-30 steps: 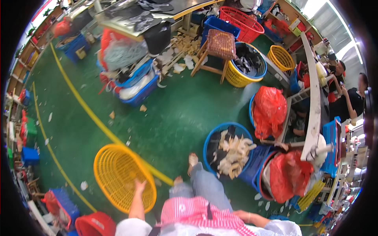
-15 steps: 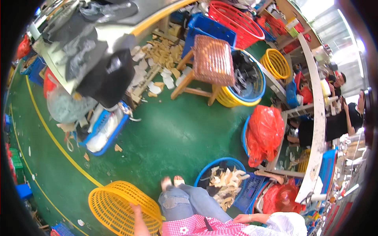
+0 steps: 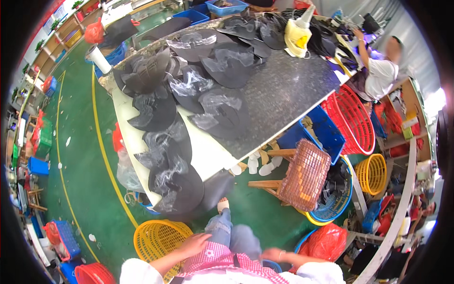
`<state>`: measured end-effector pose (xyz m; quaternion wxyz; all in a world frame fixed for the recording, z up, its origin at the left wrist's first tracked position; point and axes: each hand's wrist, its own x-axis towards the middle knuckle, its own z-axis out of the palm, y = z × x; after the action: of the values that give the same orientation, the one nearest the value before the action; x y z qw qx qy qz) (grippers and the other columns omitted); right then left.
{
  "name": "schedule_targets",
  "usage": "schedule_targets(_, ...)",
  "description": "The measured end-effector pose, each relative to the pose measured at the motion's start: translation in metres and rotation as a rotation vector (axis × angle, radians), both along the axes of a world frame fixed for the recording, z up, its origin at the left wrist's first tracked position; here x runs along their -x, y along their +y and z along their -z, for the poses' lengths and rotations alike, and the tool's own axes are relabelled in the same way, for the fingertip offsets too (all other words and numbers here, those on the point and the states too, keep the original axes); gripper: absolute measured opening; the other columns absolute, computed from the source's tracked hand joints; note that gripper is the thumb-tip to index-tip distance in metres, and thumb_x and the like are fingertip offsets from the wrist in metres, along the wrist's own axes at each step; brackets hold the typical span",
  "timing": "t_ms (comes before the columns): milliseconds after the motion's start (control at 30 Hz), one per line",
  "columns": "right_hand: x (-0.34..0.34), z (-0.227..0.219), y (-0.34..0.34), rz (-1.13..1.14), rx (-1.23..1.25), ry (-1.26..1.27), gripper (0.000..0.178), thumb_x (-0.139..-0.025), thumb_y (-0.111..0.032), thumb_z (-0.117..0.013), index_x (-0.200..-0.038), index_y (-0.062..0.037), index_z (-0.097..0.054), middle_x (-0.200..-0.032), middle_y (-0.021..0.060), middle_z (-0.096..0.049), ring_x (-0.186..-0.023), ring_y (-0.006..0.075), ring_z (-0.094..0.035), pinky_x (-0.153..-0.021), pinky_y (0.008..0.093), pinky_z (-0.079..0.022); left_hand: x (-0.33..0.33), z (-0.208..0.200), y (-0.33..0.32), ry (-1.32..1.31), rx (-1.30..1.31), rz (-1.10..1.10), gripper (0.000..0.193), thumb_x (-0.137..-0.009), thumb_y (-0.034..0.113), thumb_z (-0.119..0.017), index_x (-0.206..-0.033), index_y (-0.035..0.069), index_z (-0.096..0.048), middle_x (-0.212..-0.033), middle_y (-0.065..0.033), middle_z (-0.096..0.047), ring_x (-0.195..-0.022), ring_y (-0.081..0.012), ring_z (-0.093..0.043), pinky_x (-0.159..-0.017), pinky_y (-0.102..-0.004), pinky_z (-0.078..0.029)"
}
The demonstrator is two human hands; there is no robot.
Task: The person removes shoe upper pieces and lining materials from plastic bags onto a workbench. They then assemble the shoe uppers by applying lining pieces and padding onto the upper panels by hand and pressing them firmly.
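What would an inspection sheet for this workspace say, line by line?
Surface: table bears black pieces, some with clear film, and a bottle toward the far side.
Job's things: yellow basket at the person's left.
Clutter: pale scraps on the floor by the table's near corner.
Left hand: open, at the apron; nothing held that shows.
Right hand: blurred, by the right leg; grip unclear.
Cables: nothing seen clearly.
Surroundings: stool, red bag, co-worker.
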<state>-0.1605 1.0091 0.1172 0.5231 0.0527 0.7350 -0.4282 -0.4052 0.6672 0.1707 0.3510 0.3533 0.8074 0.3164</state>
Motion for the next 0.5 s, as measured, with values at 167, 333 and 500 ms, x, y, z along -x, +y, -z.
schedule_targets(167,0.197,0.018,0.133,-0.352,-0.773,0.492,0.041,-0.080,-0.022,-0.060,-0.120,-0.0164,-0.058,-0.131,0.0090,-0.050,-0.122,0.0269,-0.046,-0.101,0.0391,-0.039,0.066,-0.109,0.088,-0.250,-0.392,-0.104,0.028,-0.091,0.010,-0.054,-0.119,0.006,-0.058,-0.112,-0.0133,-0.063,-0.102,-0.0298,-0.062,-0.087,-0.0368,-0.050)
schedule_targets(333,0.264,0.076,0.271,-0.714,-0.918,0.583,0.036,-0.092,-0.022,-0.044,-0.127,-0.0237,-0.051,-0.141,0.0064,-0.041,-0.135,0.0246,-0.034,-0.110,0.0494,-0.023,0.125,-0.134,0.110,-0.134,-0.584,-0.051,0.037,-0.088,0.005,-0.060,-0.124,0.004,-0.056,-0.118,-0.0096,-0.061,-0.106,-0.0240,-0.062,-0.091,-0.0312,-0.050)
schedule_targets(500,0.405,0.077,0.309,-1.056,-0.725,0.267,0.037,-0.091,-0.014,-0.045,-0.127,-0.0164,-0.052,-0.138,0.0115,-0.044,-0.132,0.0283,-0.038,-0.109,0.0487,-0.028,0.203,-0.173,0.132,-1.345,-0.476,-0.349,0.043,-0.100,0.025,-0.048,-0.137,0.004,-0.046,-0.141,-0.0061,-0.045,-0.132,-0.0168,-0.037,-0.110,-0.0316,-0.028)
